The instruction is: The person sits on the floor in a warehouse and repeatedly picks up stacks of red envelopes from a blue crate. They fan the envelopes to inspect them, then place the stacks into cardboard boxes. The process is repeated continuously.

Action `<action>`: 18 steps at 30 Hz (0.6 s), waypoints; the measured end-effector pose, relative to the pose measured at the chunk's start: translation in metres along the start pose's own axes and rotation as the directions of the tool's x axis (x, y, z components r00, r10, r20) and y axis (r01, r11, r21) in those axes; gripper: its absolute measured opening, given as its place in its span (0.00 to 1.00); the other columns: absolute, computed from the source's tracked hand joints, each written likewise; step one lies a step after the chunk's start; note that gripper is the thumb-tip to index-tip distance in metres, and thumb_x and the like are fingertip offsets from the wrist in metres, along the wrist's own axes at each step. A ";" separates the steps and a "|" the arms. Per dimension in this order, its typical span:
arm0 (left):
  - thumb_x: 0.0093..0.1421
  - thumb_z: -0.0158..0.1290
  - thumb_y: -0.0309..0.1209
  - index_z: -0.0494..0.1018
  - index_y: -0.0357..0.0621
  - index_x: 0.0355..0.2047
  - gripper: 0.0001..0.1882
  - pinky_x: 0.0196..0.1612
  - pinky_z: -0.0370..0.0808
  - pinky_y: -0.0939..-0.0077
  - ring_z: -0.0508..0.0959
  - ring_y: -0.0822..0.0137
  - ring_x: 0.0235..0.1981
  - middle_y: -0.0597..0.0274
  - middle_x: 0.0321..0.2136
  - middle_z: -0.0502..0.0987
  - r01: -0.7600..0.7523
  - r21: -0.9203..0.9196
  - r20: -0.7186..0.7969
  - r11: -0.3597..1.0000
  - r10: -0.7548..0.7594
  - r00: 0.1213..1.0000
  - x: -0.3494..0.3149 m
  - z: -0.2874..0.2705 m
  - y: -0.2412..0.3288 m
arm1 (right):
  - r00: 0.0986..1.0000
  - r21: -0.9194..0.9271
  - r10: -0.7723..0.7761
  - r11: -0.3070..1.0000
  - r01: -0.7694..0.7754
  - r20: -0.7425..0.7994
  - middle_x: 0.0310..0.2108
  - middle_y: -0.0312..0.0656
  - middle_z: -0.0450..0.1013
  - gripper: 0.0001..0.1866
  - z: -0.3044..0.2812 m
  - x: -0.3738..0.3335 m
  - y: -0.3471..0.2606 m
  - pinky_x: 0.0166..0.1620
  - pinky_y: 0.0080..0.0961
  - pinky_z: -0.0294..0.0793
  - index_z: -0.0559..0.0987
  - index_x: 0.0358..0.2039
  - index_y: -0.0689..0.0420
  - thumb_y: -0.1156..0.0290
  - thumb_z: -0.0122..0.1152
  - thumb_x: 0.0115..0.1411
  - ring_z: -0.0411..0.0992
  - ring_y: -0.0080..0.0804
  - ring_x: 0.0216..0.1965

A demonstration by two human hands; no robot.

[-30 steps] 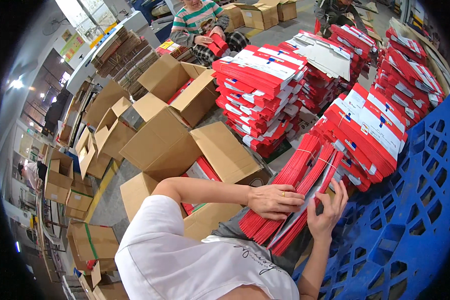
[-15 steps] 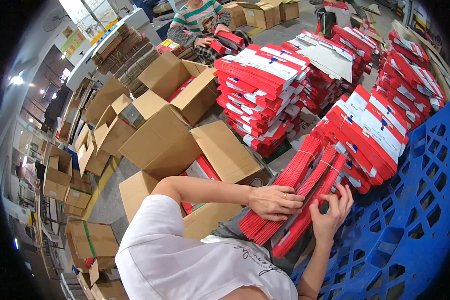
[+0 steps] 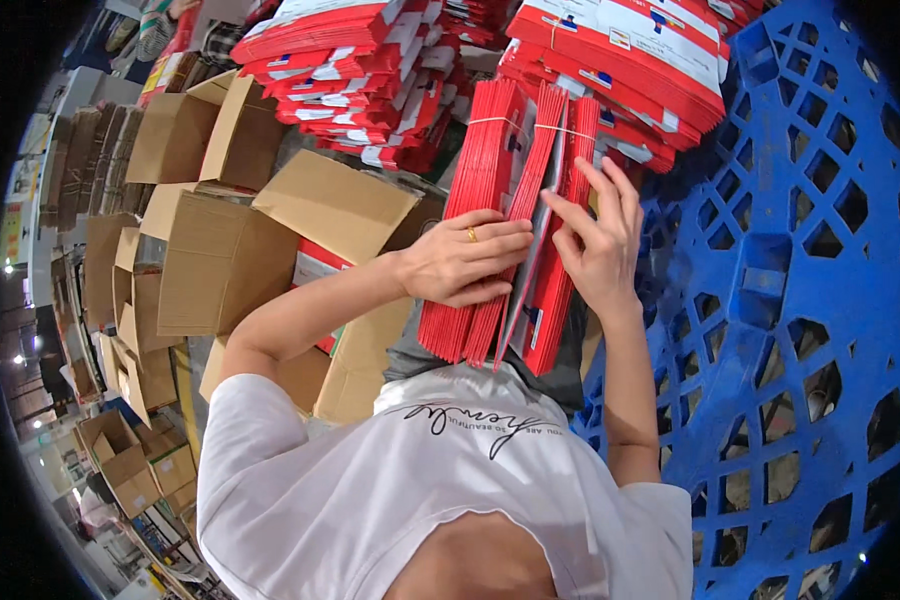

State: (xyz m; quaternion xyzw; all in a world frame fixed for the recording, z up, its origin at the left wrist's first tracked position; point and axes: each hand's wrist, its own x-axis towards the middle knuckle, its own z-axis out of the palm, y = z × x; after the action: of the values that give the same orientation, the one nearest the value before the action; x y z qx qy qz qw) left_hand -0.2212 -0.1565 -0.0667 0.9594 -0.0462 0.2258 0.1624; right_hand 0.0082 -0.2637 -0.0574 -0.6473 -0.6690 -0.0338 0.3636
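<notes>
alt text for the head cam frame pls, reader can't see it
A person's left hand lies flat on a tied bundle of red flat-packed cartons while the right hand fingers through its edges. Open cardboard boxes stand to the left, a blue plastic pallet to the right, more red stacks behind.
</notes>
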 end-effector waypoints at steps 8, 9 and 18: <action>0.61 0.62 0.35 0.78 0.38 0.56 0.24 0.62 0.73 0.54 0.74 0.53 0.64 0.52 0.59 0.75 -0.013 -0.022 -0.015 1.000 0.013 1.000 -0.005 0.004 -0.004 | 0.996 0.041 0.064 0.997 -0.062 -0.065 0.60 0.51 0.71 0.13 0.001 0.004 -0.010 0.66 0.52 0.59 0.86 0.35 0.52 0.62 0.75 0.49 0.60 0.57 0.68; 0.60 0.62 0.34 0.78 0.39 0.57 0.25 0.61 0.73 0.55 0.74 0.53 0.64 0.53 0.59 0.75 -0.015 -0.015 -0.003 1.000 0.015 1.000 -0.005 0.005 -0.004 | 0.995 0.025 0.076 0.997 -0.074 -0.071 0.60 0.50 0.71 0.14 0.005 0.004 -0.010 0.66 0.53 0.59 0.86 0.34 0.52 0.61 0.76 0.49 0.60 0.57 0.68; 0.59 0.62 0.33 0.76 0.40 0.60 0.28 0.62 0.73 0.55 0.74 0.54 0.63 0.54 0.58 0.75 -0.002 0.005 0.013 1.000 0.001 1.000 -0.010 0.003 -0.008 | 0.979 0.158 0.152 0.979 -0.131 -0.132 0.63 0.49 0.66 0.23 0.004 0.005 -0.007 0.65 0.48 0.63 0.83 0.47 0.47 0.69 0.74 0.47 0.62 0.55 0.65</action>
State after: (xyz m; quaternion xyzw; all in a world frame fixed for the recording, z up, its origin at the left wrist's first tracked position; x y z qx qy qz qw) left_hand -0.2277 -0.1500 -0.0763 0.9613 -0.0475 0.2196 0.1596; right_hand 0.0014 -0.2584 -0.0543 -0.6604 -0.5939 -0.0043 0.4595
